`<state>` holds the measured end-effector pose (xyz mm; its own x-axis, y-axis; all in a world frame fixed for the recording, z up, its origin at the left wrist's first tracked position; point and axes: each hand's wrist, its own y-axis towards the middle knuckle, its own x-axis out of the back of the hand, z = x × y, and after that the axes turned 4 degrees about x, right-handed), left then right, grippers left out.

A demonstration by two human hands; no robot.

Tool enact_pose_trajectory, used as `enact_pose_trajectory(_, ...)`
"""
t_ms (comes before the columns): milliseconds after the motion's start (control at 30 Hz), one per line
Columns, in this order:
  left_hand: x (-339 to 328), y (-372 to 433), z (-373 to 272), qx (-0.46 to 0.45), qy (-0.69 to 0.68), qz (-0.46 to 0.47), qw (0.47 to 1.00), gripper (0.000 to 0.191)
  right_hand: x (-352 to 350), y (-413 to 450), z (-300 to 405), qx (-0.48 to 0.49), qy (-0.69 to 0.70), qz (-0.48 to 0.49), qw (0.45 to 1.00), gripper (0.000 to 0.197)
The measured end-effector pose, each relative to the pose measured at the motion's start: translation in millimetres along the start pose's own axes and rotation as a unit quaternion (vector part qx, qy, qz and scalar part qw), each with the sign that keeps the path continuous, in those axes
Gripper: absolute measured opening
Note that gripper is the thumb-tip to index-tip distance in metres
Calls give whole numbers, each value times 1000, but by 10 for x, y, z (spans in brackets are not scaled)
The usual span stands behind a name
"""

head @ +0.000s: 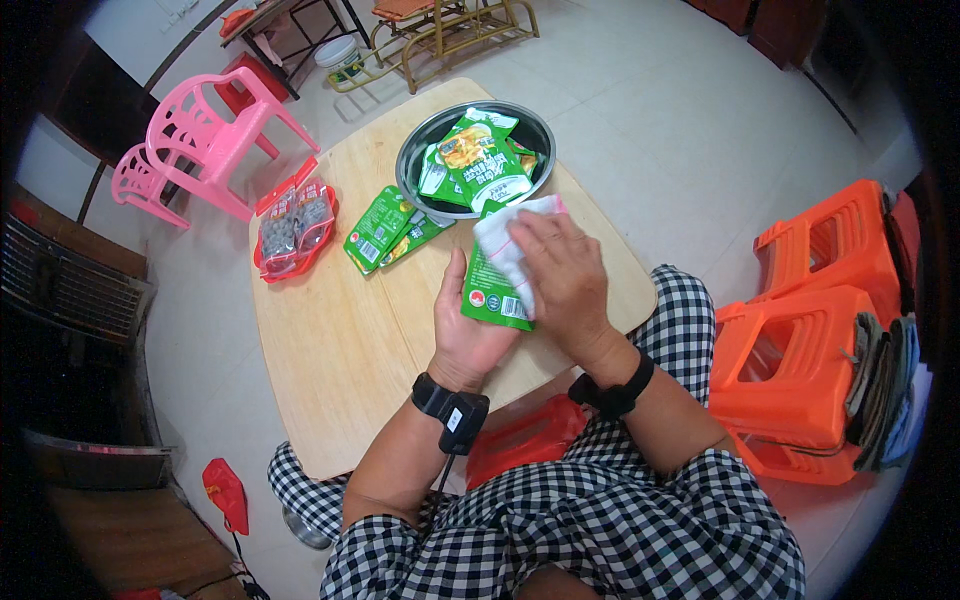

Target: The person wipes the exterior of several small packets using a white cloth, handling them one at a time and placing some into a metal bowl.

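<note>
A green printed food packet lies across the palm of my left hand, its thumb along the packet's left edge. My right hand presses a white cloth with pink lines flat onto the packet's printed face, covering much of it. Just beyond, a round metal basin holds several similar green packets in a loose heap. More green packets overlap on the wooden table, left of the basin.
At the table's left edge, a red tray carries clear bags of dark pieces. Pink plastic chairs stand beyond it. Orange plastic stools are to my right, with folded cloths on them. A white bucket stands on the floor ahead.
</note>
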<state>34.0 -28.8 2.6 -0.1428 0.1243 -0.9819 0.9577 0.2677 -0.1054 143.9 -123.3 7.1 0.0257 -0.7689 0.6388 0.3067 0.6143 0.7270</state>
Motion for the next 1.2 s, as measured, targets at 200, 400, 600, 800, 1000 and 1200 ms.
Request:
enact_pose_trajectory(200,67,-14,-59,-5,-28,10,1000,50,2,-83,125,41,57,-16,997,43)
enact_pose_trajectory(400,221,-38,-142,31,3,68,997,45,37,-118,365,94,155,24,983,39)
enact_pose_trajectory(600,138,-1,-26,-6,37,19,999,45,19,-32,188,40,55,-27,997,39)
enact_pose_trajectory(800,100,12,-22,0,56,14,998,47,14,-102,146,-30,45,-32,998,38)
enact_pose_trajectory(1000,219,5,-125,10,56,-30,998,61,0,-222,382,65,107,-15,992,38)
enact_pose_trajectory(1200,127,4,-56,14,59,0,998,61,6,-93,299,50,114,3,992,40)
